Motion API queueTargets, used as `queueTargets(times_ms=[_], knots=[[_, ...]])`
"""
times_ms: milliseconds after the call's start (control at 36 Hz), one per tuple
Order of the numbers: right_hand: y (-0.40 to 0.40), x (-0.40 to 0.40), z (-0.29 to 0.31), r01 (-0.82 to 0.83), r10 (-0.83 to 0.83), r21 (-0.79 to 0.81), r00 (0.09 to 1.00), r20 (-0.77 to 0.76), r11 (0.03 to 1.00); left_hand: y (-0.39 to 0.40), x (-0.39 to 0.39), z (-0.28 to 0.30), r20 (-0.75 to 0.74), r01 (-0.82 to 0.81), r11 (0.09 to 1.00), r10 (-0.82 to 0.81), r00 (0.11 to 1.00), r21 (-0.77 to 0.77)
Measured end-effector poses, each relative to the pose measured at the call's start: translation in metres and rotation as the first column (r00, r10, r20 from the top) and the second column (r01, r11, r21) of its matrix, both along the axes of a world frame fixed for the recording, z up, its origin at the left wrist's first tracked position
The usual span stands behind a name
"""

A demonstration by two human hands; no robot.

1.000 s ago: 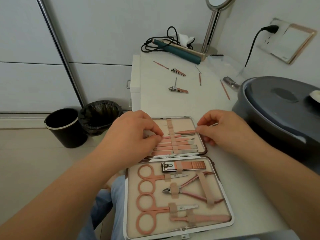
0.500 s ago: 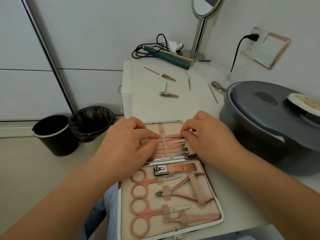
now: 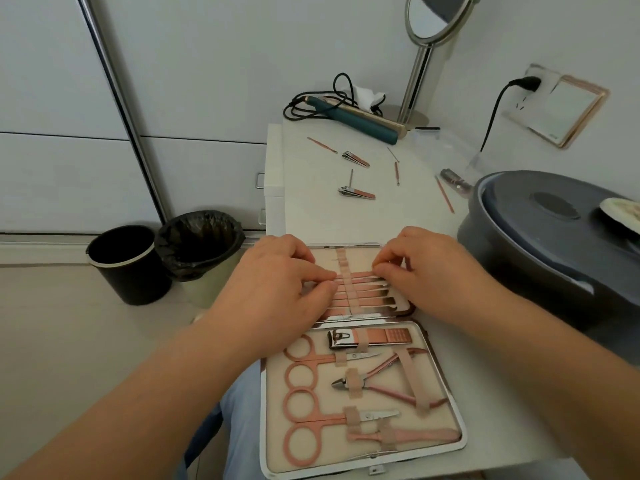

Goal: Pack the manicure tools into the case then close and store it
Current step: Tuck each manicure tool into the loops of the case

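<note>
The manicure case (image 3: 446, 386) lies open on the white table. Scissors (image 3: 304, 358), a large clipper (image 3: 370, 338) and a nipper (image 3: 388, 382) are strapped into its near half. In the far half, several slim rose-gold tools (image 3: 360, 294) lie under an elastic strap (image 3: 344, 268). My left hand (image 3: 277, 289) pinches at the left end of the top slim tool, just beside the strap. My right hand (image 3: 426, 271) pinches the same tool's right end. Two small clippers (image 3: 356, 193) (image 3: 356, 159) and several thin sticks (image 3: 444, 194) lie loose farther back.
A large grey lidded basin (image 3: 540, 237) stands close on the right of the case. At the back are a teal hair iron (image 3: 353, 117) with its cord and a standing mirror (image 3: 429, 26). Two bins (image 3: 121, 261) stand on the floor to the left.
My right hand moved left toward the strap, sliding the slim tool further under it. My left hand stayed at the strap's left side.
</note>
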State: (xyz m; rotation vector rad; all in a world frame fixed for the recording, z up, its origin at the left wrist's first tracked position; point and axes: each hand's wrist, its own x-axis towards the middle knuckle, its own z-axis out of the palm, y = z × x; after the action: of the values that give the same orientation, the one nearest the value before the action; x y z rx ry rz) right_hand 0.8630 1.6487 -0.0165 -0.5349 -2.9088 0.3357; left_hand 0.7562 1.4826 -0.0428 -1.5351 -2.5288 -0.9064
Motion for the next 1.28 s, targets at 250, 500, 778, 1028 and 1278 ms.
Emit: queueTargets(times_ms=[250, 500, 778, 1028, 1278], knots=[[0.008, -0.001, -0.008, 0.036, -0.063, -0.280, 0.994, -0.089, 0.959, 0.000, 0.000, -0.002, 0.030, -0.037, 0.999, 0.037, 0.999, 0.024], [0.007, 0.002, -0.012, 0.022, -0.076, -0.345, 0.987, -0.144, 0.938, 0.001, 0.000, -0.003, -0.001, -0.041, 0.998, 0.041, 0.999, 0.039], [0.002, 0.006, -0.015, -0.032, -0.025, -0.314, 0.984, -0.175, 0.949, 0.001, 0.001, -0.005, -0.011, -0.066, 0.995, 0.067, 0.998, 0.072], [0.001, 0.006, -0.018, -0.004, -0.033, -0.291, 0.992, -0.123, 0.957, 0.001, 0.000, -0.009, 0.011, -0.053, 0.992, 0.052, 0.999, 0.114], [-0.002, 0.008, -0.015, 0.012, -0.042, -0.267, 0.994, -0.106, 0.964, 0.005, -0.005, -0.006, 0.055, -0.038, 0.989, 0.030, 0.998, 0.144]])
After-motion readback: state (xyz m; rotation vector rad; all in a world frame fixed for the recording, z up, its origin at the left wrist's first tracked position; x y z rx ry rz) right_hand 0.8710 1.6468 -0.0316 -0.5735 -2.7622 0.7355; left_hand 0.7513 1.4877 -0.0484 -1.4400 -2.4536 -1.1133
